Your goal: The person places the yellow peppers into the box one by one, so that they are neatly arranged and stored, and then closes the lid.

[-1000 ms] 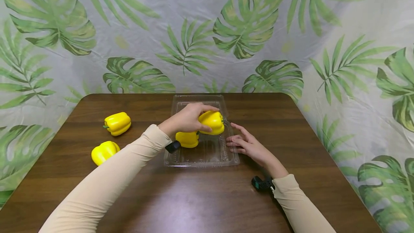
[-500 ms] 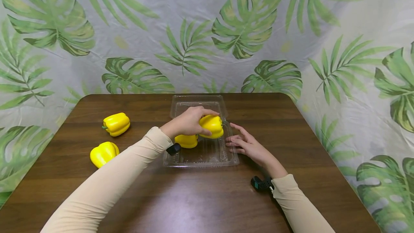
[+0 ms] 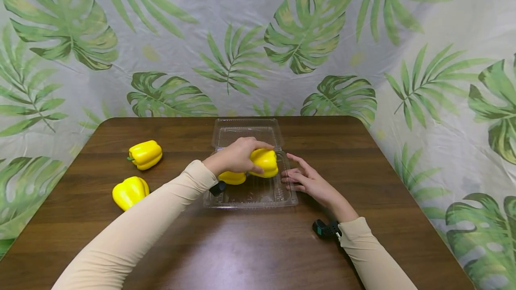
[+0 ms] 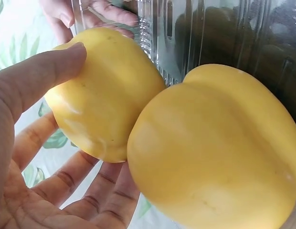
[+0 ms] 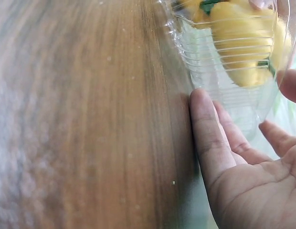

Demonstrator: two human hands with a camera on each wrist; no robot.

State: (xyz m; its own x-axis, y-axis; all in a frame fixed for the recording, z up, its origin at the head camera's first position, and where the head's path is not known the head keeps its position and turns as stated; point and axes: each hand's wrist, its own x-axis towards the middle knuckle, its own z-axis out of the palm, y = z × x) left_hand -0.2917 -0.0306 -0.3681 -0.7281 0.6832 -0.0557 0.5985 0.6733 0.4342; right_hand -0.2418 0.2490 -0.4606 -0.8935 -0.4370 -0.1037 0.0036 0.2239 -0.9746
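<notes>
Though spread wide, the left grip [image 3: 239, 154] holds a yellow pepper [image 3: 266, 163].

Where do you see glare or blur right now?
Head: a pale glare patch on the table; the clear tray shows faintly. Left wrist: soft shine on the held pepper. Right wrist: table grain looks blurred, with whitish sheen lower left; the tray's ridges streak a pepper seen through them.

Left hand [image 3: 238, 155]: has come down
Held yellow bell pepper [image 3: 265, 163]: lowered with it, toward the clear plastic clamshell [image 3: 250, 205]
Neighbouring bell pepper [image 3: 232, 178]: more hidden
</notes>
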